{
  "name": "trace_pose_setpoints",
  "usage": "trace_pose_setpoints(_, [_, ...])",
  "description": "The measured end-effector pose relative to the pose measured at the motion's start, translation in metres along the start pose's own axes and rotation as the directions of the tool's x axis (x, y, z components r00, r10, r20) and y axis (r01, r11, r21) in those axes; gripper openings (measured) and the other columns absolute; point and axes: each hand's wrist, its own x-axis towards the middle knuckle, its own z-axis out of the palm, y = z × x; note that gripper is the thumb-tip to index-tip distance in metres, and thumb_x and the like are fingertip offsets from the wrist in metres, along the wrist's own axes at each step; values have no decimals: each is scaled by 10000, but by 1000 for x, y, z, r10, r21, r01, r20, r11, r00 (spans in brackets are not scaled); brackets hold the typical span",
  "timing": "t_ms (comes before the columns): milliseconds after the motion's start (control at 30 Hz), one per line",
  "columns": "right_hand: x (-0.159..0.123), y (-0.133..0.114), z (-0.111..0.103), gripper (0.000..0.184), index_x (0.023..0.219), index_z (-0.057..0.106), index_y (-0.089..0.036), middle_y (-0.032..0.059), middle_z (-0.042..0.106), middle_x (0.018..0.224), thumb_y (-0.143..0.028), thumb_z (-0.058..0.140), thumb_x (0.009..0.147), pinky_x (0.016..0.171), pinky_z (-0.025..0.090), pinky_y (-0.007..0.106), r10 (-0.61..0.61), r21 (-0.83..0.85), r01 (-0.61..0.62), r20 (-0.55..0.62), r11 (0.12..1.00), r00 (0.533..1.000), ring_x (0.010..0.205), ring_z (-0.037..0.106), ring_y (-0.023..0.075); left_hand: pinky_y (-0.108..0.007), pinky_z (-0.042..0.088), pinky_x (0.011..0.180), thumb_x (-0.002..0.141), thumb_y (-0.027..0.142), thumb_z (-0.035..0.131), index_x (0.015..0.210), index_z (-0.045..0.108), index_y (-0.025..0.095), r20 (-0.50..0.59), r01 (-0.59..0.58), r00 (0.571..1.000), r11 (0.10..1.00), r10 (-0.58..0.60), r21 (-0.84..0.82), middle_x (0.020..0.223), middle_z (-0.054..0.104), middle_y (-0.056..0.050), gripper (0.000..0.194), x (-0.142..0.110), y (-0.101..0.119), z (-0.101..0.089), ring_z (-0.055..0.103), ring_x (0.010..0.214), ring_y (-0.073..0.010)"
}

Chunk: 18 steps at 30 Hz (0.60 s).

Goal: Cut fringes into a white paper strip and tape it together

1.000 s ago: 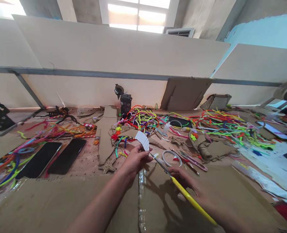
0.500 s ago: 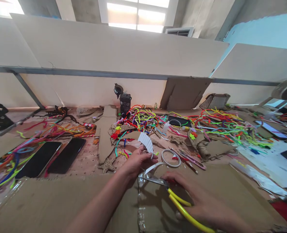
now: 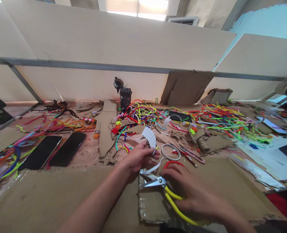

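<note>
A curved piece wrapped in white strips is pinched in my left hand, its banded end pointing up and away. A white tape strip runs from below my left fingers to a thin white roll lying on the table. My right hand grips scissors with yellow and red handles. Their blades are spread apart and point left, just under the left hand and close to the strip; whether they touch it I cannot tell. Both hands are above a brown cardboard sheet.
Two dark phones lie on the left. A starfish-shaped piece rests by a cardboard strip. Behind my hands spread colourful pipe cleaners, a twine spool and pink-handled scissors. A black tumbler stands at the back.
The scissors have turned, their blades are spread wider, and a red handle now shows. The white-striped piece stays in my left hand. The view has tilted slightly downward.
</note>
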Motion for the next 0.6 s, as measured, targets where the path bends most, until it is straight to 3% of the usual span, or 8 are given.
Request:
trace_pose_setpoints(300, [1, 6, 0, 658, 1293, 748, -367, 86, 671, 1301, -119, 784, 685, 1045, 440, 496, -24, -126, 26, 20, 992, 1000, 1214, 562, 374, -253, 618, 580, 769, 167, 811, 1017, 595, 174, -33, -50, 998, 999, 50, 0, 888, 683, -59, 329, -4, 10, 1, 674, 693, -149])
trace_pose_setpoints(400, [3, 6, -4, 485, 1227, 782, -364, 82, 698, 1296, -196, 795, 772, 1029, 453, 491, -43, -101, 39, -41, 994, 998, 1187, 596, 371, -253, 618, 578, 769, 164, 805, 1025, 602, 176, -47, -56, 997, 998, 56, 17, 892, 686, -66, 326, -5, 11, 2, 677, 701, -154])
trace_pose_setpoints(500, [12, 5, -6, 264, 1184, 773, -310, 94, 717, 1259, -288, 667, 943, 983, 478, 461, -79, -103, 64, -143, 993, 987, 1145, 630, 334, -255, 617, 586, 771, 172, 810, 1032, 609, 175, -49, -50, 997, 998, 52, 48, 894, 680, -64, 329, -6, 11, 3, 677, 700, -151])
trace_pose_setpoints(600, [28, 5, -3, 221, 1139, 760, -268, 102, 739, 1195, -292, 587, 1003, 962, 471, 445, -137, -125, 113, -203, 986, 970, 1119, 635, 317, -259, 618, 605, 768, 177, 826, 1015, 604, 178, -67, -31, 997, 998, 36, 63, 897, 677, -60, 332, -6, 13, 4, 683, 703, -150])
